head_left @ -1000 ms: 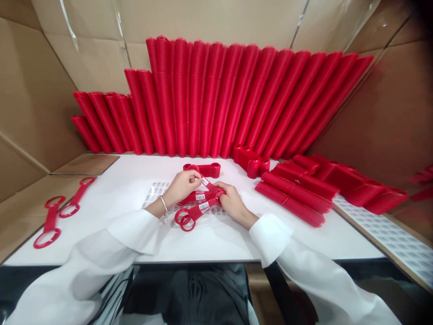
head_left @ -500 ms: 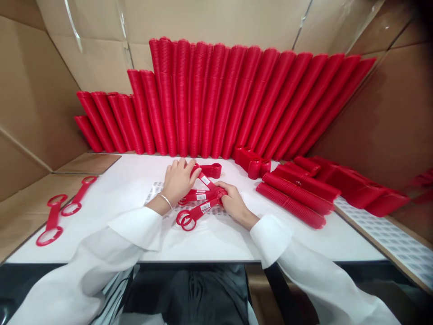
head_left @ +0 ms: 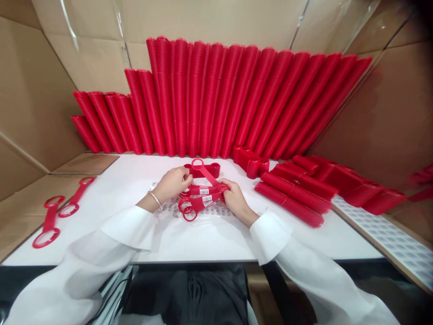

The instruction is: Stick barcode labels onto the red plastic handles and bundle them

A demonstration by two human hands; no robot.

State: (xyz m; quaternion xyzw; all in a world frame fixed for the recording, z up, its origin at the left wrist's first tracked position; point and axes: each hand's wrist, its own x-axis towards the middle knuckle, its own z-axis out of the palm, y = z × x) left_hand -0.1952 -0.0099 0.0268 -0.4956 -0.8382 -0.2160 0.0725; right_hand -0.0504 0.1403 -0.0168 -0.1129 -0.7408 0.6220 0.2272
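right hand (head_left: 234,199) grips red strips (head_left: 214,197) at three-o'clock ends, likely best hold; left hand (head_left: 174,183) curled, contents unclear; strips probably light, stiff

We see bright, even light, seemingly from above, whitening the worktop (head_left: 209,248) and leaving only soft, faint shadows on it. Glare streaks a tape strip (head_left: 69,25) at upper left. The right cardboard wall (head_left: 382,104) looks dimmer, and the upper right corner falls into dark blur. Wide-angle distortion stretches the sleeves (head_left: 84,262) toward our edges; the labels (head_left: 204,191) are too soft to read.
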